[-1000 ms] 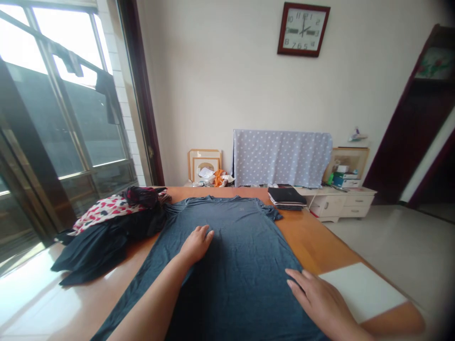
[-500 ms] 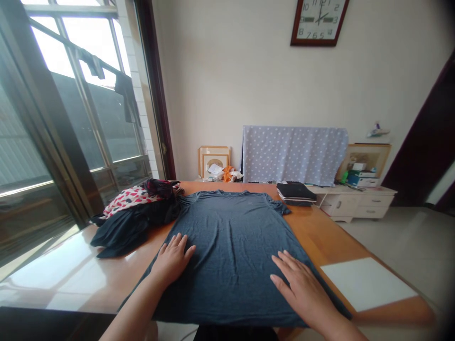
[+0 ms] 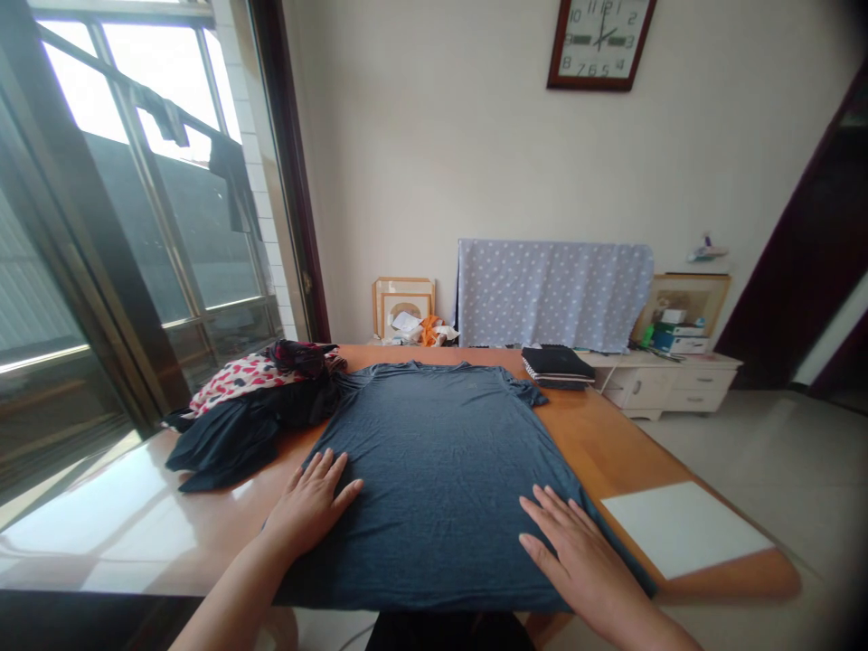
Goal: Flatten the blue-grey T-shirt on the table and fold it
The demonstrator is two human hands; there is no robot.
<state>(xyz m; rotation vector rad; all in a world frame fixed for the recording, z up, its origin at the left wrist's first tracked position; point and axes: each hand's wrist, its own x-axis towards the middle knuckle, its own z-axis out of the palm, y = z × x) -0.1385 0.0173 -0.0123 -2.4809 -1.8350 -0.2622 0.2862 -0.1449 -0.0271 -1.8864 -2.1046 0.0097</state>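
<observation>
A dark blue-grey T-shirt (image 3: pixel 434 470) lies spread out on the wooden table, its neckline at the far side and its hem along the near edge. My left hand (image 3: pixel 313 502) rests palm down on the shirt's left side, fingers spread. On the lower right part of the shirt, my right hand (image 3: pixel 566 542) also lies flat with its fingers apart. Neither hand grips the cloth. The shirt's body looks mostly smooth, with faint creases near the sleeves and sides.
A heap of clothes (image 3: pixel 254 407), dark and heart-patterned, lies on the table's left. Folded clothes (image 3: pixel 557 366) are stacked at the back right. A white sheet (image 3: pixel 684 527) lies on the table (image 3: pixel 620 443) near its right corner. Beyond stands a low white cabinet (image 3: pixel 668 387).
My left hand has shifted slightly outward to the left across the shirt. The long folds in the middle of the cloth have flattened. The right hand stays nearly in place.
</observation>
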